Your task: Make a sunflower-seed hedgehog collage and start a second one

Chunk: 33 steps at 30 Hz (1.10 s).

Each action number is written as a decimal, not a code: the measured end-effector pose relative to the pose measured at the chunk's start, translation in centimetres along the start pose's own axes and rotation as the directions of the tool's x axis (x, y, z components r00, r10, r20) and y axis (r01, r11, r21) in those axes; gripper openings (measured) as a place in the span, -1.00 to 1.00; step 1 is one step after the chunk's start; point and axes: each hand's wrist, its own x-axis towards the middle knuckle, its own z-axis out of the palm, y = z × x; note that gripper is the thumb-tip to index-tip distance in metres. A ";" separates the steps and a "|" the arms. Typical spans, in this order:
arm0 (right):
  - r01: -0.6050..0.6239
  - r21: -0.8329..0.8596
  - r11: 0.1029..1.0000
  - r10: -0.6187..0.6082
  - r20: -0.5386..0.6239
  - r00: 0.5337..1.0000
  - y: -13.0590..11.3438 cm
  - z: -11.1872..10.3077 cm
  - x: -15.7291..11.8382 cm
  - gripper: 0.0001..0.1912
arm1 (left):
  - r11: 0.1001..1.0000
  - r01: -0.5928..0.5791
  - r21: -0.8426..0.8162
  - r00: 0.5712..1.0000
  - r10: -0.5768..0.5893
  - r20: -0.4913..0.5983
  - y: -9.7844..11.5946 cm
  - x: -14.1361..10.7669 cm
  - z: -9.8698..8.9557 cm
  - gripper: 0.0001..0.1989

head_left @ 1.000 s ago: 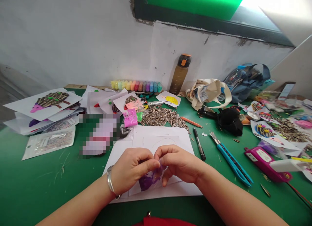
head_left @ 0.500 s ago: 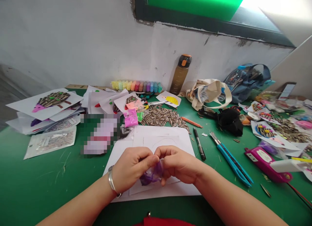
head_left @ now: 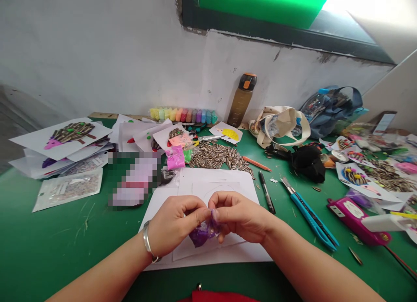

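Between my two hands is a clear plastic packet of purple modelling clay (head_left: 201, 235), held just above the white paper (head_left: 241, 245). My left hand (head_left: 184, 224), with a silver bracelet at the wrist, pinches the packet's top edge between thumb and finger. Right beside it, my right hand (head_left: 239, 217) grips the same packet with thumb and fingers. A small purple bit of clay shows at the right thumb tip. Behind the hands, a faint curved pencil line runs across the paper.
Beyond the paper lie a pile of sunflower seeds (head_left: 220, 155), a pink clay packet (head_left: 175, 157) and a tall bottle (head_left: 242, 100). To the right are a black pen (head_left: 267, 192), a blue utility knife (head_left: 311, 215) and a magenta glue gun (head_left: 356, 219). Seed-covered hedgehog pictures (head_left: 70, 135) are stacked left.
My hands stay close together at nearly the same spot. The purple packet has been turned and crumpled slightly, and a bit of purple now shows by the right thumb.
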 end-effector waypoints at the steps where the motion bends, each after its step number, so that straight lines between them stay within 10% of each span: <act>1: -0.008 -0.008 1.000 0.008 0.004 1.000 0.1 0.0 0.1 -0.80 | 1.000 0.000 0.000 1.000 0.000 0.003 0.0 0.0 0.0 -0.66; 33: -0.050 -0.081 0.995 0.051 0.020 0.998 0.3 -0.1 0.3 -0.73 | 0.995 -0.037 0.088 0.999 0.040 -0.025 -0.2 -0.1 0.3 -0.65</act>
